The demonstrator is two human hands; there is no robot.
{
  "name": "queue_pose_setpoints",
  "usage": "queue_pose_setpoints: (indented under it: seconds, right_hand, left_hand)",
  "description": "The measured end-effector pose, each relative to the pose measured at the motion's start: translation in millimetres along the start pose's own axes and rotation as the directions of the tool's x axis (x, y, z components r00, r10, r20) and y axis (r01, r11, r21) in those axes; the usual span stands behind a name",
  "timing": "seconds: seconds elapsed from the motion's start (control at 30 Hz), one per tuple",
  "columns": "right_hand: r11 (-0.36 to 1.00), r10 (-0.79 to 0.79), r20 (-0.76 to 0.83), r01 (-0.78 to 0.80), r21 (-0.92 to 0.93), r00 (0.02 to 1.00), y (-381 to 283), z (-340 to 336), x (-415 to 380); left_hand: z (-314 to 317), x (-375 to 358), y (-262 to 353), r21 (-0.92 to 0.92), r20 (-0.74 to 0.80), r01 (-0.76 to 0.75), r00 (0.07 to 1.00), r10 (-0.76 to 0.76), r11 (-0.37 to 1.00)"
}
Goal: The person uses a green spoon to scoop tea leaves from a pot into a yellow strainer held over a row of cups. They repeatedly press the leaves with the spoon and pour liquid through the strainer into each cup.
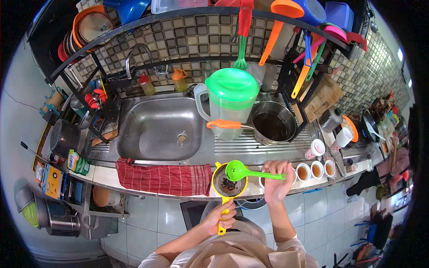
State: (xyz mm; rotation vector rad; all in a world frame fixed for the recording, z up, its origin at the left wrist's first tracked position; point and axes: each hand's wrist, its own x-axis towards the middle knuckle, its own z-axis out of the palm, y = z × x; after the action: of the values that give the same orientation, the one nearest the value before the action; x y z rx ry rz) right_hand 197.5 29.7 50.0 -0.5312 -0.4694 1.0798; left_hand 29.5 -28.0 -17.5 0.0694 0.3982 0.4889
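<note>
My left hand [220, 217] is closed round the handle of a yellow strainer [222, 193], which has dark bits in its mesh. A green ladle [238, 172] is gripped by its handle in my right hand [279, 178], with its bowl over the strainer's right part. Right of my right hand stand several white cups of brown liquid [304, 172] along the counter edge; another cup is partly hidden behind the hand. Beyond the strainer are a clear pitcher with a green lid [232, 89] and a steel pot [286, 129] with an orange handle and dark liquid inside.
A steel sink [156, 129] lies at the left, with a red checked cloth [163, 178] before it. Over the counter runs a black rack [178, 16] with hanging utensils. At the right are a steel canister [331, 119], stacked white cups [343, 137] and a wooden board [322, 96].
</note>
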Motion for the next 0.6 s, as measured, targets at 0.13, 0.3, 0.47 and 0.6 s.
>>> queue_pose_setpoints:
  seconds: [0.13,0.3,0.47,0.6]
  right_hand:
    - [0.962,0.08,0.015,-0.073,-0.264,0.997,-11.9,-17.2,13.3]
    - [0.892,0.04,-0.016,-0.043,-0.45,0.999,-53.7,-16.5,66.3]
    - [0.663,-0.144,0.049,0.134,-0.737,0.988,-67.5,-35.3,131.5]
    - [0.358,-0.134,0.111,0.153,-0.921,0.985,-44.7,-67.9,158.2]
  left_hand:
    - [0.3,-1.6,-0.9,-0.019,0.0,0.007,1.0,-0.008,1.0]
    - [2.6,-5.1,0.9,0.031,-0.031,0.017,0.999,-0.016,0.999]
    - [-0.5,-6.1,3.2,0.046,-0.032,0.039,0.999,-0.037,0.998]
    - [-1.7,-5.1,1.9,0.075,-0.039,0.031,0.999,-0.028,0.997]
